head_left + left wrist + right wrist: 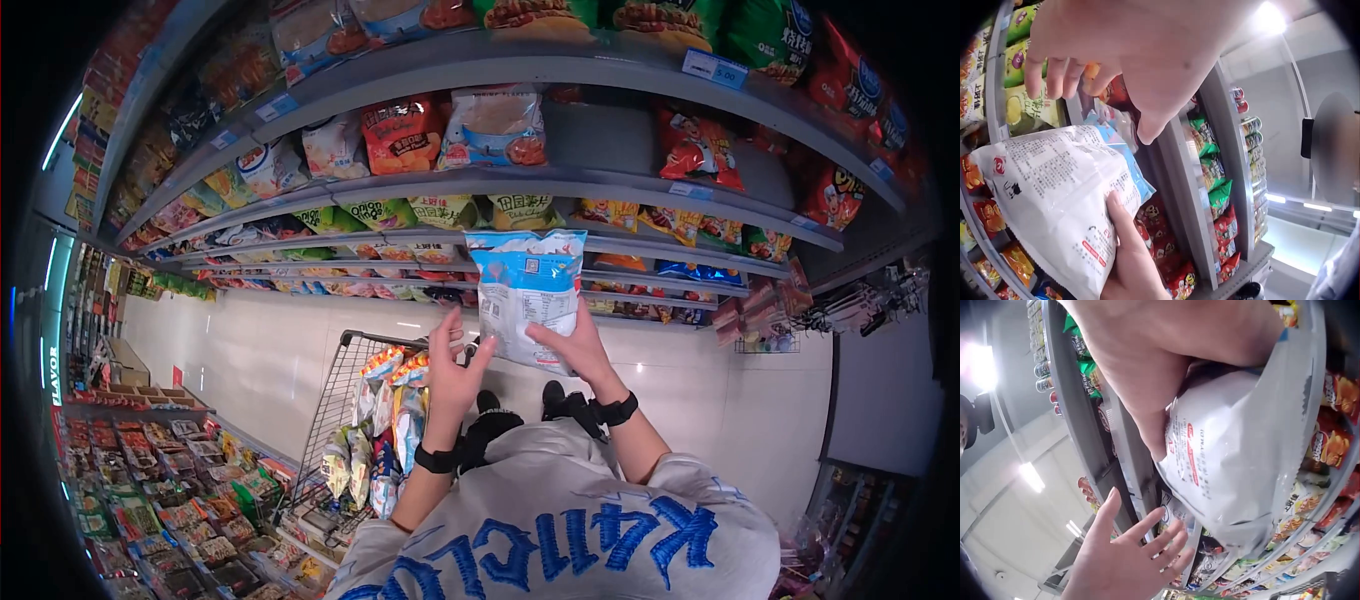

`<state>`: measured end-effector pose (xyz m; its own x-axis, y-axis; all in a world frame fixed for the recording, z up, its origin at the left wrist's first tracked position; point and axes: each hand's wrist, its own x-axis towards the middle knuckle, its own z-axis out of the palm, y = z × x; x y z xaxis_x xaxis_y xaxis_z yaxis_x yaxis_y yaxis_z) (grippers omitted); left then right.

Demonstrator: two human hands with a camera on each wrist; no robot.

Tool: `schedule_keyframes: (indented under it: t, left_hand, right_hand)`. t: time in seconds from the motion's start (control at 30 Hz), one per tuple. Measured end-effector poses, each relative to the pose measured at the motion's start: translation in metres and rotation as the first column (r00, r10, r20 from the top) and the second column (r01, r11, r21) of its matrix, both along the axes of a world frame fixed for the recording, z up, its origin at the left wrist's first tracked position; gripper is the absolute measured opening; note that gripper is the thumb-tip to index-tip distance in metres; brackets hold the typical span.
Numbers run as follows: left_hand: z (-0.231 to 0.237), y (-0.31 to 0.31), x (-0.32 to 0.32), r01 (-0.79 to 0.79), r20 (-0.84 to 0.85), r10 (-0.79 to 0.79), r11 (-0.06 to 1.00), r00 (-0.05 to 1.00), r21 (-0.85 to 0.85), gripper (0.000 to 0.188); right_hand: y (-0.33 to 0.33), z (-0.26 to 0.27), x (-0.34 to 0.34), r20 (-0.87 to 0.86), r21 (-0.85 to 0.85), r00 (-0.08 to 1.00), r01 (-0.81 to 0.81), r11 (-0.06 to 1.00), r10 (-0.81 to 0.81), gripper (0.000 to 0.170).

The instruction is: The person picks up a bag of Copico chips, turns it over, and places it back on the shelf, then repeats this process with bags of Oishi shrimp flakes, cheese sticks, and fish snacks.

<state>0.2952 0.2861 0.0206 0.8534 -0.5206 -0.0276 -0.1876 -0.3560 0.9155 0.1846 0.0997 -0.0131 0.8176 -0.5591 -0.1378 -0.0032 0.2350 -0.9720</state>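
A white and light-blue snack bag [530,285] is held up in front of the body, its printed back facing me. My right hand [582,352] grips its lower right side, thumb across the printed face. In the right wrist view, the fingers of that hand are hidden behind the bag. My left hand [456,372] is apart from the bag at its left, fingers spread and holding nothing. That hand [1129,562] shows its open palm in the right wrist view. Seen from the left wrist, the left hand [1129,50] hangs above the bag [1060,187].
Ahead, shelves [610,70] curve across the view, stocked with bagged snacks. A wire shopping cart [318,425] stands at my left, with several snack bags [362,460] inside. Packaged food fills a low display [170,500] at lower left.
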Motion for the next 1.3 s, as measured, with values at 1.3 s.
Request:
schedule_keyframes:
  t: [1.3]
  left_hand:
    - [0.016,0.033,0.184,0.245,-0.434,-0.537,0.788,0.724,-0.565,0.037]
  right_hand:
    - [0.071,0.060,0.103,0.044,0.018,0.994,0.102,0.995,-0.103,0.050]
